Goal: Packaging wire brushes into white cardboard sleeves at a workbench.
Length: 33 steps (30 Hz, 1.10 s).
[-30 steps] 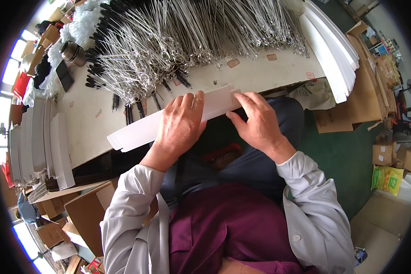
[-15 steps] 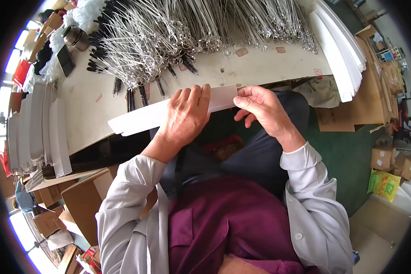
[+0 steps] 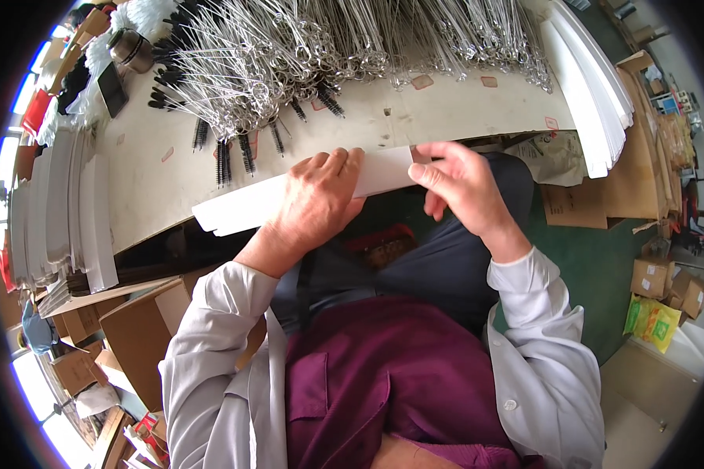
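A long, narrow white cardboard box (image 3: 383,170), flattish, is held at a slant along the table's near edge. Wrapped over its middle is my left hand (image 3: 321,191), closed, with the knuckles up. At the box's right end is my right hand (image 3: 461,184), its thumb and forefinger closed about the end edge and its other fingers curled below. The right hand hides part of that end. Beyond the box lies a large heap of wire brushes (image 3: 289,62), with twisted metal stems, ring ends and black bristles; some bristle ends (image 3: 246,154) point toward me.
Stacks of long white cartons stand at the left (image 3: 59,211) and right (image 3: 583,86) of the table (image 3: 149,172). A metal flask (image 3: 131,51) and a dark phone-like slab (image 3: 112,90) are at the far left. Brown boxes (image 3: 145,336) flank me; my knees are under the table edge.
The view has shifted slightly. Both hands keep their places on the white box, while my right thumb and fingers have shifted a little at its end.
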Available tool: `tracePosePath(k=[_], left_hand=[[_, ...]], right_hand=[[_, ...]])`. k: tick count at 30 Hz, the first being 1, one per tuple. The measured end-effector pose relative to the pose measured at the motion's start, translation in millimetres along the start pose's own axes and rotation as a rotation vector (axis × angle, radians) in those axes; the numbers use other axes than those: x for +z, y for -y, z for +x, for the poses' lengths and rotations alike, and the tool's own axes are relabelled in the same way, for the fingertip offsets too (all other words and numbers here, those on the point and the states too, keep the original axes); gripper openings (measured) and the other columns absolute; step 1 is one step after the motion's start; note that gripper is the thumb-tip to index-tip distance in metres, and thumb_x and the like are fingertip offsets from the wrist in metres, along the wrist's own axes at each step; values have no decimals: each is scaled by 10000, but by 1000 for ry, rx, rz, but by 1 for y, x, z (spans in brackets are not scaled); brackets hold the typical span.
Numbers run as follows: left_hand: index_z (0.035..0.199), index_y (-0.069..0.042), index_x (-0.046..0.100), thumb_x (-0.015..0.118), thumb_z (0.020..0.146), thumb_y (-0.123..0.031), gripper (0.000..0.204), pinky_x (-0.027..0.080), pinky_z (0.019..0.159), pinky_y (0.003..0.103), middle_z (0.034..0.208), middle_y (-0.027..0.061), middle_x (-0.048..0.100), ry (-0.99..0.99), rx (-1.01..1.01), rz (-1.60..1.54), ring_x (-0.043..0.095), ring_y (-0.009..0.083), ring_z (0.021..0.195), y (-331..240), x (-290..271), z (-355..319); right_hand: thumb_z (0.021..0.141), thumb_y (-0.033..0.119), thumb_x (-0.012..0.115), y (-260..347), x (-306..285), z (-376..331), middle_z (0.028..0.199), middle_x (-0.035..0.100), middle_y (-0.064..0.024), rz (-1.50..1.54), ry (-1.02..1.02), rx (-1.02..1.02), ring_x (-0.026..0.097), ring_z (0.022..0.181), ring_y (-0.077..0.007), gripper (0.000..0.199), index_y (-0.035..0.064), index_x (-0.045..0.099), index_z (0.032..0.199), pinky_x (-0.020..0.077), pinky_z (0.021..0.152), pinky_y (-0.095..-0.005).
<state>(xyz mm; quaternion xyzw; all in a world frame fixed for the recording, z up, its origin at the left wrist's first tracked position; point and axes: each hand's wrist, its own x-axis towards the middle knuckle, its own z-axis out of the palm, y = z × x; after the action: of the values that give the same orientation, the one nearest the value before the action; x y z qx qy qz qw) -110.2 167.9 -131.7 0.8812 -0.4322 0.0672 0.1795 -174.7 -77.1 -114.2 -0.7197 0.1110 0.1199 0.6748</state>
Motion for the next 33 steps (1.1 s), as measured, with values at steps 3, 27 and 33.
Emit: tracePosePath(k=[3, 27, 33], left_hand=[[1249, 6, 605, 810, 724, -200, 601, 564, 818, 423, 1094, 132, 685, -15, -22, -27, 691, 305, 983, 2, -4, 5], [1311, 39, 570, 822, 776, -237, 653, 518, 941, 471, 1196, 200, 646, 98, -76, -123, 643, 371, 1104, 2, -12, 1], [1347, 71, 545, 826, 792, -249, 700, 498, 989, 476, 1257, 236, 619, 47, -86, -35, 620, 396, 1143, 14, -21, 2]], right_hand=[[798, 237, 864, 11, 5, -3, 1210, 677, -170, -984, -238, -834, 664, 1099, -304, 655, -20, 588, 1333, 523, 1008, -421], [802, 165, 816, -5, 4, 26, 1317, 602, -162, -1229, 55, -890, 575, 1193, -338, 655, -29, 551, 1369, 480, 1057, -451], [849, 203, 776, 3, -14, 34, 1262, 624, -165, -1253, 12, -929, 582, 1154, -320, 597, -69, 574, 1341, 472, 1056, -430]])
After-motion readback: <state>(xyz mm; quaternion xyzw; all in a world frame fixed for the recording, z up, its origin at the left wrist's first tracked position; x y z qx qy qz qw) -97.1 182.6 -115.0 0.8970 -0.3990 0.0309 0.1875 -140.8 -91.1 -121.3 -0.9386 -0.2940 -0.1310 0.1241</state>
